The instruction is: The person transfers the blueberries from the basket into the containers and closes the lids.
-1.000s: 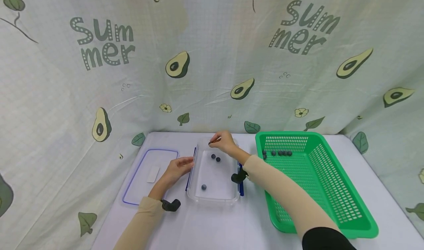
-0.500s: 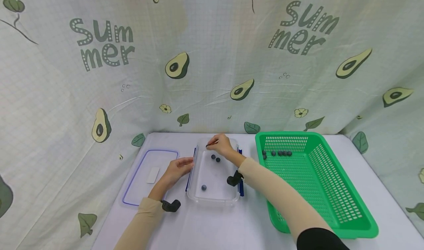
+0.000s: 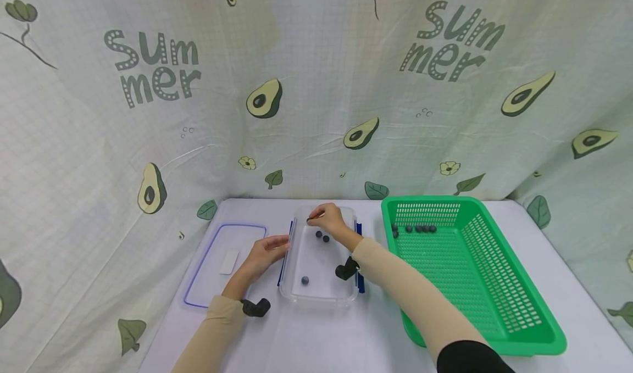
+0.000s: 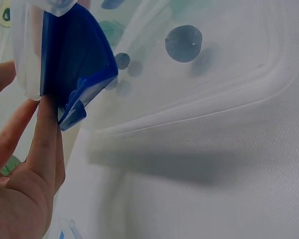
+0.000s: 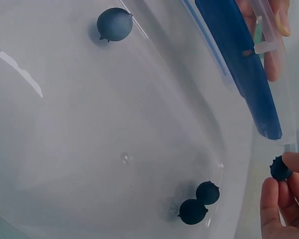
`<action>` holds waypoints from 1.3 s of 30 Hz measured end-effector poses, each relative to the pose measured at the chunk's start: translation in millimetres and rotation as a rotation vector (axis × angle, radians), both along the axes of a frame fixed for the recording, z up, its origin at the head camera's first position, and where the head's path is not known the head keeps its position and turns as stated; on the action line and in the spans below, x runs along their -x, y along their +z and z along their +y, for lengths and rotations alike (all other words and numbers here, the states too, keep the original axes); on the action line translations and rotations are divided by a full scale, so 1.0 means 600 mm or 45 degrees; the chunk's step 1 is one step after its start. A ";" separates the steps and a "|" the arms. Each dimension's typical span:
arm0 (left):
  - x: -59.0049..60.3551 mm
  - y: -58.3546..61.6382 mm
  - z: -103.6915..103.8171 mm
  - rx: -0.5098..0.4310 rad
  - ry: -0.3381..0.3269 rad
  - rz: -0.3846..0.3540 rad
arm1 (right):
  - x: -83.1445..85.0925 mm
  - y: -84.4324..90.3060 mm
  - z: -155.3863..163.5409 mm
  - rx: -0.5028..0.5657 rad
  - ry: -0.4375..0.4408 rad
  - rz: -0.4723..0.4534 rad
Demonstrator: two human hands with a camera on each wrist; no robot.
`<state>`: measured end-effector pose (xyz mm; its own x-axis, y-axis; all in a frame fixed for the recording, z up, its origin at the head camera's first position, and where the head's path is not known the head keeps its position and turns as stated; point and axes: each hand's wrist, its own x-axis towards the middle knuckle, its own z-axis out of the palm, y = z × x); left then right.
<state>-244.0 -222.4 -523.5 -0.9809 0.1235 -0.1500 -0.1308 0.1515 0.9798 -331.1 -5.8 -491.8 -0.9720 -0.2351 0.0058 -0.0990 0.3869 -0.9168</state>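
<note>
A clear plastic container [image 3: 318,299] stands in the middle of the table with three blueberries in it: two together [image 3: 322,236] and one [image 3: 305,280] nearer me. My right hand [image 3: 314,217] hovers over the container's far end and pinches a blueberry [image 5: 280,168] between its fingertips [image 5: 271,199]. The pair [image 5: 199,201] lies just below it. My left hand [image 3: 283,243] rests with straight fingers [image 4: 42,149] against the container's left wall, beside the blue clasp [image 4: 74,64].
A green slotted basket [image 3: 494,307] stands to the right with several blueberries [image 3: 417,228] along its far wall. The container's lid [image 3: 207,274], blue-edged, lies flat to the left. A patterned cloth hangs behind the table.
My right hand with the pinched blueberry has drifted slightly left and lower over the container's far end. The left hand has stayed put.
</note>
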 end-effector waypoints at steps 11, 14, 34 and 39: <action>-0.022 0.049 0.011 0.009 -0.033 -0.014 | -0.004 -0.006 0.003 -0.029 -0.039 -0.019; -0.023 0.051 0.011 0.008 -0.042 -0.012 | -0.005 -0.003 0.003 -0.025 -0.038 -0.008; 0.002 -0.009 0.000 0.002 0.036 -0.013 | -0.005 0.008 0.014 0.043 0.018 -0.055; 0.000 -0.005 0.002 -0.007 0.046 -0.002 | -0.003 0.025 0.026 0.058 -0.025 -0.062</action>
<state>-243.9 -221.4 -526.4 -0.9845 0.0889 -0.1511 -0.1377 0.1411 0.9804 -329.4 9.9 -476.5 -0.9758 -0.2165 -0.0313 -0.0467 0.3461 -0.9370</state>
